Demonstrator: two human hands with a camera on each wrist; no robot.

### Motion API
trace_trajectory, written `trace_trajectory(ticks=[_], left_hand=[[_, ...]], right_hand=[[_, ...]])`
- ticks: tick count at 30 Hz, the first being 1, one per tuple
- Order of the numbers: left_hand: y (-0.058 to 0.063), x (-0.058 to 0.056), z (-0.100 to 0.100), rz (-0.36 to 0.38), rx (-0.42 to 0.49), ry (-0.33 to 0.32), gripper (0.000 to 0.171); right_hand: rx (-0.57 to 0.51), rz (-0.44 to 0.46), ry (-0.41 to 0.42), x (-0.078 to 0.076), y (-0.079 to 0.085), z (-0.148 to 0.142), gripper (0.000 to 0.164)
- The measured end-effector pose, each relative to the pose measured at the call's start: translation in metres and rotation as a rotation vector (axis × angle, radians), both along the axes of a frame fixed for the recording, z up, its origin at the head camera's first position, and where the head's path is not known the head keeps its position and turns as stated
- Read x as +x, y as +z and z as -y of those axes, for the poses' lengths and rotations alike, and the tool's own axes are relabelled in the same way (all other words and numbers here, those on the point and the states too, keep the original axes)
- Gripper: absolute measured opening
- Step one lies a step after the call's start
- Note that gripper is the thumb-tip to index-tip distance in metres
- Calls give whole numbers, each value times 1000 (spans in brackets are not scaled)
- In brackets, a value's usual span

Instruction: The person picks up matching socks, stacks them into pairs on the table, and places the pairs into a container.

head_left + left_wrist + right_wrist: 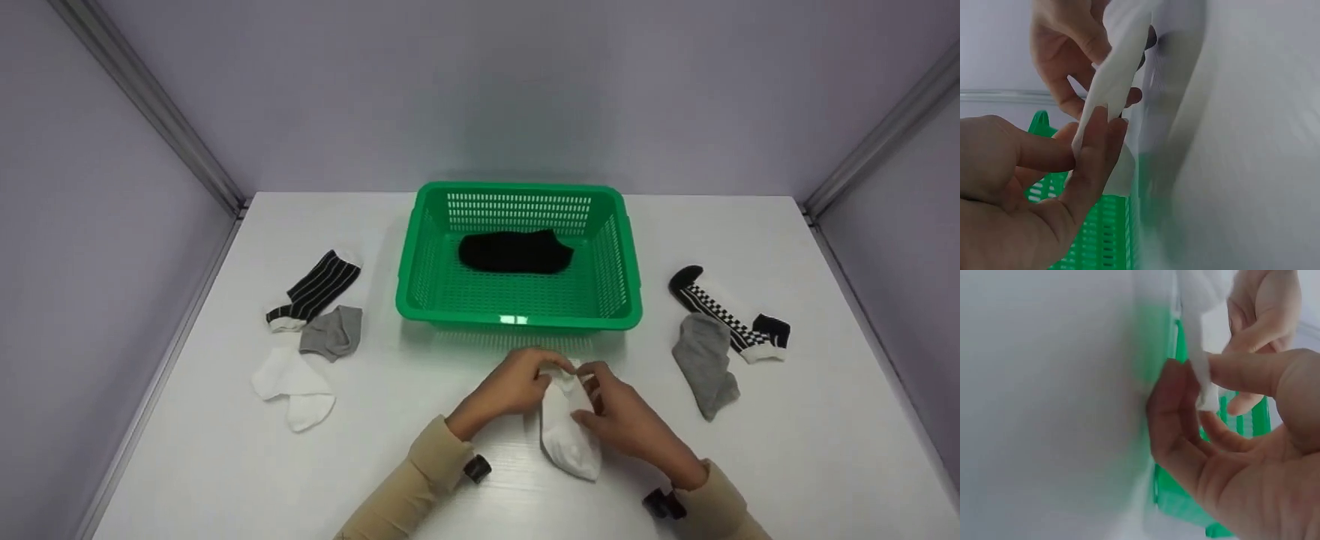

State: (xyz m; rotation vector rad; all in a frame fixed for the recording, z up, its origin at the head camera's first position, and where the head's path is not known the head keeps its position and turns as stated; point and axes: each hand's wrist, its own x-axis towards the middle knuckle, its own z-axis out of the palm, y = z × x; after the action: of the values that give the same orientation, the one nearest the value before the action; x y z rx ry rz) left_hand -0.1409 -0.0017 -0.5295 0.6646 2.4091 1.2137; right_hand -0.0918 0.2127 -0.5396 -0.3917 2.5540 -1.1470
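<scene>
A white sock (568,435) is held between both hands just in front of the green basket (517,322), its toe end toward the table's front. My left hand (519,381) pinches its upper left edge; in the left wrist view thumb and fingers close on the white cloth (1112,84). On the other side my right hand (626,416) grips the right edge, thumb on top and fingers curled beneath, as the right wrist view also shows. Inside the basket lies a dark pair of socks (514,252), flat on the bottom.
On the left lie a black striped sock (326,285), a grey sock (334,334) and a white sock (296,386). To the right are a black-and-white checkered sock (724,311) and a grey sock (705,364). Pale walls (517,97) enclose the white table (420,480).
</scene>
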Motion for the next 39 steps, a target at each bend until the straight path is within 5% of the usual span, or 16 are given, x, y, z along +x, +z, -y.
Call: trace_trajectory(ticks=[4,10,18,28,32,39], left_hand=[[-8,-1,25,7,-26,13,40],[-10,-3,48,-27,-102,-33,41],[-9,-5,62,-168,-166,-62,47],[7,5,66,-159,-230,29,46],[12,13,62,-220,-237,43,41],[6,25,56,-377,-268,-111,11]], right_hand=[[14,-71,79,1,-2,21,72],[53,-99,138,-2,0,36,48],[158,-70,201,-5,9,44,61],[174,-127,77,-19,18,41,43],[177,-189,65,-26,17,42,37],[160,-315,223,-37,12,38,24]])
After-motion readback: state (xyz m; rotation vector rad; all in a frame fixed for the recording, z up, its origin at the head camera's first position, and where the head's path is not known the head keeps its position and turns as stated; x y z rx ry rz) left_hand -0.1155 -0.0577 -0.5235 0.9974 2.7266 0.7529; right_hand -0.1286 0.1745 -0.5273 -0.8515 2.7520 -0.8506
